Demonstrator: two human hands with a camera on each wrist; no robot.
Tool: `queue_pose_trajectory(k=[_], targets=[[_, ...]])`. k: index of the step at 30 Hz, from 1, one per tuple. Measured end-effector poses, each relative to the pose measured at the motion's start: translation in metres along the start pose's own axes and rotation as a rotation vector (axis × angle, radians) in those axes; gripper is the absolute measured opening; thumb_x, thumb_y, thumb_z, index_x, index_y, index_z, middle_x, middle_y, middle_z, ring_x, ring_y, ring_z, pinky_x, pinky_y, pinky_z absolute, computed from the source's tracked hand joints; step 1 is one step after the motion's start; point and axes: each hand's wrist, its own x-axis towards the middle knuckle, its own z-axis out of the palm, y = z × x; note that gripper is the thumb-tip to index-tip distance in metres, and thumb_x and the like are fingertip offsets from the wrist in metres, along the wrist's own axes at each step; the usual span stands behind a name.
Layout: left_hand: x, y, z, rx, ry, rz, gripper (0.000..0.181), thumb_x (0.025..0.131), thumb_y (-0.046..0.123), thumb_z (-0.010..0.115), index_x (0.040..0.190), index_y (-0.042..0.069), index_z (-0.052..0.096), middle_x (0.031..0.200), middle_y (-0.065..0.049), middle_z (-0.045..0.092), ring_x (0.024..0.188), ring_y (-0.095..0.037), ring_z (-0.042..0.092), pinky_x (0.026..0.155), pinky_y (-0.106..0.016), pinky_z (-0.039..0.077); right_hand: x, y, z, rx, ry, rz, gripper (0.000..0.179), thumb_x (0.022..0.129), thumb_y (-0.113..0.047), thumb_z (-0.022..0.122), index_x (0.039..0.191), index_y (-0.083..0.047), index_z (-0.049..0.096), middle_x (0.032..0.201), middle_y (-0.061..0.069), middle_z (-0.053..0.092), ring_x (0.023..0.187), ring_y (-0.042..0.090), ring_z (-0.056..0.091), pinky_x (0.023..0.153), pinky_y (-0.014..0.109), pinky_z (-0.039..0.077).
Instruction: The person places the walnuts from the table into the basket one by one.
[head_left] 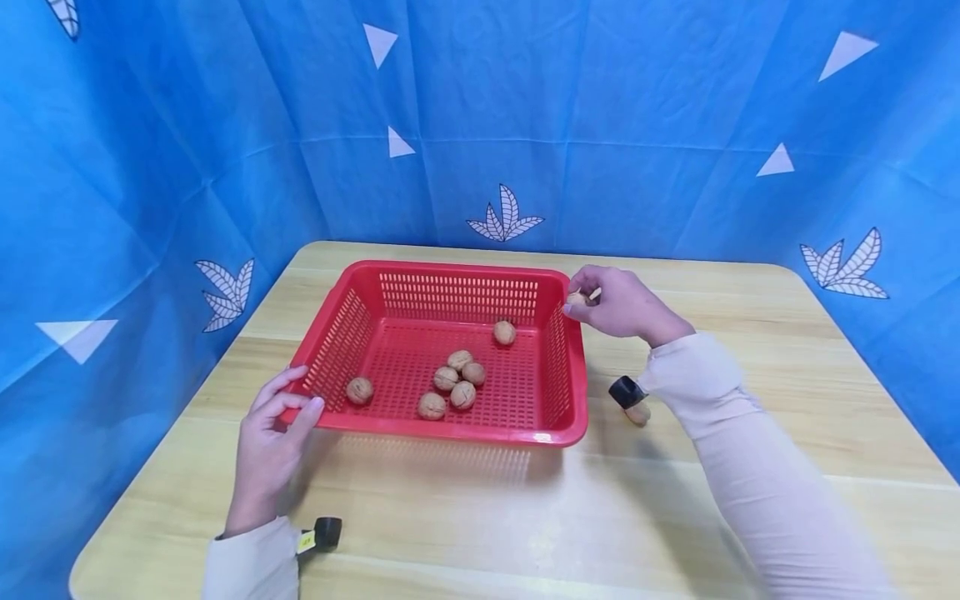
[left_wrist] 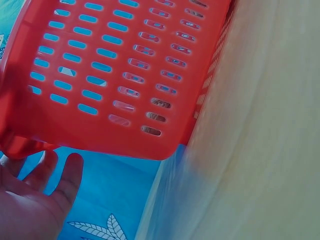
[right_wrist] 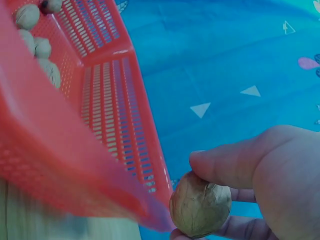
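Note:
A red plastic basket (head_left: pixel 457 432) with slotted walls stands on the table, holding several walnuts (head_left: pixel 462 395) on its floor. At its front left corner my left hand (head_left: pixel 272 450) grips the rim, thumb on the near edge and fingers at the left side. The left wrist view shows those fingers (left_wrist: pixel 70 177) just under the rim. Beside the far right corner, my right hand (head_left: pixel 622 304) pinches a walnut (right_wrist: pixel 200 205) between thumb and fingers, at rim height. Another walnut (head_left: pixel 638 413) lies on the table right of the basket, partly hidden by the right wrist's camera.
The light wooden table (head_left: pixel 465 517) has rounded corners. A blue cloth (head_left: pixel 637 100) with white leaf and triangle prints hangs behind it and at both sides. The right forearm (head_left: pixel 757 467) crosses the table's right part.

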Motion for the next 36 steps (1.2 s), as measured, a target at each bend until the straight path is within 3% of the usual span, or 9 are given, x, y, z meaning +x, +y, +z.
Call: queue_pose_trajectory(k=[7,25,36], targets=[[0.000,-0.002,0.002,-0.001,0.006,0.006,0.019,0.091,0.008,0.067,0.089,-0.010,0.063,0.136,0.001,0.050,0.124,-0.017,0.040,0.078,-0.012,0.049,0.006,-0.011,0.005,0.012,-0.010,-0.016,0.023,0.089,-0.020,0.069,0.107,-0.007,0.062,0.100,0.011,0.059,0.086,0.026,0.053,0.066,0.035,0.050],[-0.002,0.003,0.000,0.010,-0.003,-0.016,0.019,0.092,0.010,0.066,0.089,-0.009,0.064,0.137,0.001,0.048,0.127,-0.022,0.038,0.077,-0.011,0.049,0.021,-0.027,0.031,0.026,-0.037,-0.047,0.027,0.089,-0.023,0.071,0.107,-0.006,0.062,0.104,0.012,0.064,0.091,0.027,0.055,0.081,0.040,0.048],[0.000,0.003,-0.001,0.010,-0.004,0.006,0.019,0.092,0.009,0.066,0.088,-0.009,0.064,0.137,0.000,0.049,0.124,-0.019,0.040,0.078,-0.012,0.049,0.028,-0.042,0.042,0.064,-0.086,-0.023,0.023,0.088,-0.023,0.071,0.103,-0.010,0.060,0.091,0.008,0.059,0.080,0.024,0.054,0.066,0.035,0.048]])
